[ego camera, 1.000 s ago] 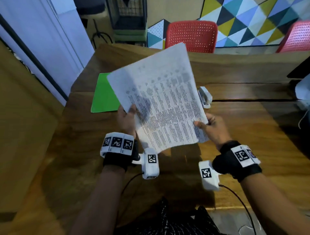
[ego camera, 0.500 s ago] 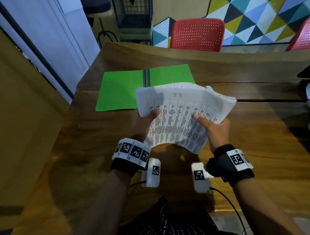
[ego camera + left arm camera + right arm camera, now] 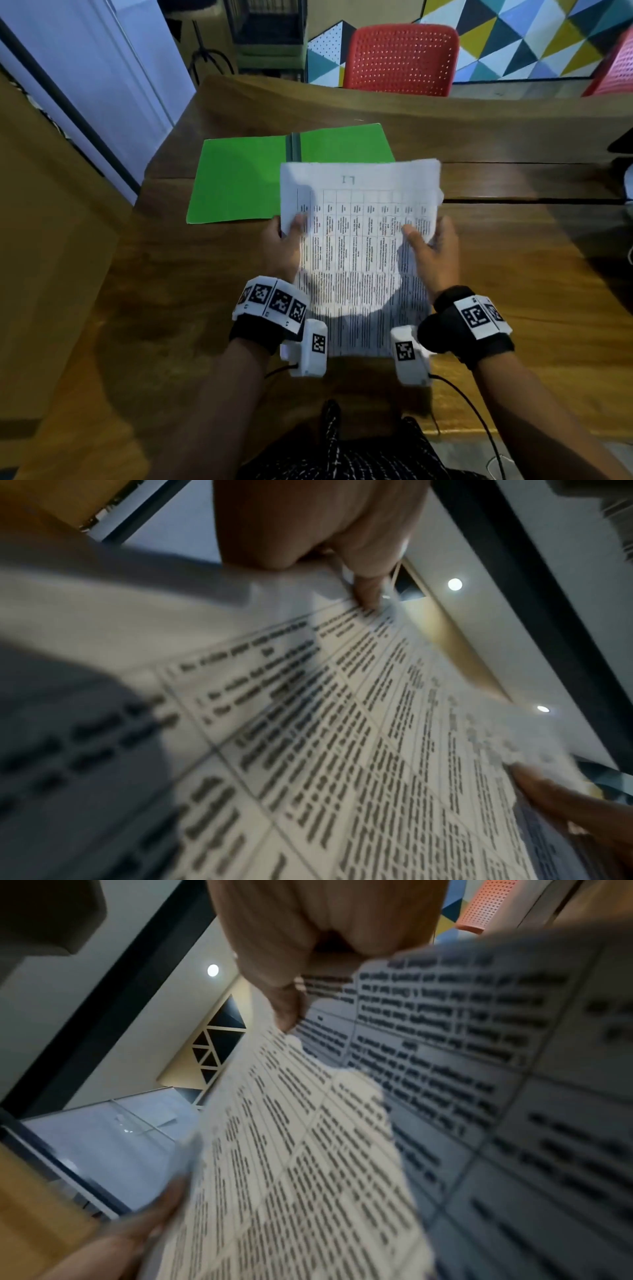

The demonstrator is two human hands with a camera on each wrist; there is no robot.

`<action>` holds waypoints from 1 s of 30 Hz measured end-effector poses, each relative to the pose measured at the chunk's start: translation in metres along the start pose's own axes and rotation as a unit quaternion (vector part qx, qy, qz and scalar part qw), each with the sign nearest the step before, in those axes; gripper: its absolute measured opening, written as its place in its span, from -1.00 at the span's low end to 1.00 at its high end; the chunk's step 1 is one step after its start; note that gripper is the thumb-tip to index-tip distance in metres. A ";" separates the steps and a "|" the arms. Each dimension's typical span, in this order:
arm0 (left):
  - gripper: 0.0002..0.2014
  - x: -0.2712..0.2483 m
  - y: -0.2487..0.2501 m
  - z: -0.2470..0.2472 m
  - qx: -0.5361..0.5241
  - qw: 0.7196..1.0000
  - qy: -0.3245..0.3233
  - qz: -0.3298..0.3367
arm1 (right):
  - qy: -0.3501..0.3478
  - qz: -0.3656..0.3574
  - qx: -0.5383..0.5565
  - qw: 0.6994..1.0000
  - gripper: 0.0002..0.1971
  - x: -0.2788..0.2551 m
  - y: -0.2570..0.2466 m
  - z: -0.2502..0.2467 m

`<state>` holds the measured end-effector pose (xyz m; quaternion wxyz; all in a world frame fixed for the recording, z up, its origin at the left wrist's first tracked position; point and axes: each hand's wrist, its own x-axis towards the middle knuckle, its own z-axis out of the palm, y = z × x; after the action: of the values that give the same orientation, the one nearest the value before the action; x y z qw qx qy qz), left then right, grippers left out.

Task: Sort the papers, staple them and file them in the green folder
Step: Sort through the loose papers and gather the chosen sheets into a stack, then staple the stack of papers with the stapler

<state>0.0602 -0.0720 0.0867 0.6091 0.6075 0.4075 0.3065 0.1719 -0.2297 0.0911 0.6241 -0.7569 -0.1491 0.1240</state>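
Left hand (image 3: 284, 240): pinches the papers' (image 3: 359, 246) left edge, thumb on top.
Right hand (image 3: 433, 251): pinches the right edge, likely squaring the sheets.
Green folder (image 3: 239, 178): lies open just beyond the left hand, awaiting filing.

I am seeing bare forearms, each wearing a black wrist strap (image 3: 474, 337) carrying white blocks printed with black square codes. A white camera box (image 3: 310, 349) with its own code is hanging under each wrist, trailing a thin black cable (image 3: 474, 407). Dark clothing with white flecks (image 3: 342, 455) is showing below.
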 end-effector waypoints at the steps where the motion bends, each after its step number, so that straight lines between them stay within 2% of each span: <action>1: -0.90 0.003 -0.006 0.002 0.028 1.000 0.010 -0.011 | -0.002 0.016 -0.018 1.000 -0.64 0.006 0.004 0.001; 4: -0.75 0.009 -0.031 0.008 0.136 0.989 0.017 -0.062 | -0.018 0.055 -0.131 0.990 -0.60 0.016 0.022 0.005; 6: -0.68 0.011 -0.045 0.011 0.170 0.980 0.024 -0.100 | -0.027 0.072 -0.208 0.975 -0.56 0.020 0.035 0.011; 10: -0.73 0.017 -0.066 0.013 0.220 0.965 0.019 -0.142 | -0.046 0.119 -0.297 0.946 -0.59 0.030 0.062 0.020; 12: -0.73 0.022 -0.070 0.012 0.229 0.960 0.007 -0.159 | -0.076 0.143 -0.342 0.926 -0.63 0.034 0.072 0.023; 15: -0.72 0.029 -0.076 0.009 0.263 0.947 0.004 -0.186 | -0.132 0.177 -0.403 0.888 -0.51 0.034 0.079 0.026; 17: -0.72 0.032 -0.080 0.006 0.299 0.930 -0.002 -0.212 | -0.153 0.155 -0.432 0.875 -0.31 0.030 0.082 0.030; 19: -0.70 0.032 -0.080 0.006 0.337 0.914 -0.015 -0.225 | -0.180 0.105 -0.487 0.849 -0.26 0.024 0.085 0.032; 21: -0.69 0.033 -0.079 0.007 0.363 0.903 -0.023 -0.227 | -0.207 0.071 -0.531 0.819 -0.33 0.021 0.089 0.031; 25: -0.69 0.031 -0.077 0.015 0.391 0.895 0.011 -0.217 | -0.225 0.068 -0.555 0.798 -0.47 0.024 0.085 0.032; 28: -0.59 0.030 -0.077 0.025 0.420 0.893 0.067 -0.148 | -0.227 0.076 -0.542 0.806 -0.65 0.040 0.072 0.031; 30: -0.60 0.035 -0.071 0.038 0.431 0.897 0.041 -0.092 | -0.204 0.081 -0.520 0.826 -0.66 0.057 0.065 0.025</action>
<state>0.1011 -0.0651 0.0094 0.2961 0.7571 0.5782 0.0687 0.2198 -0.1969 0.0228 0.0814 -0.9360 -0.2533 0.2303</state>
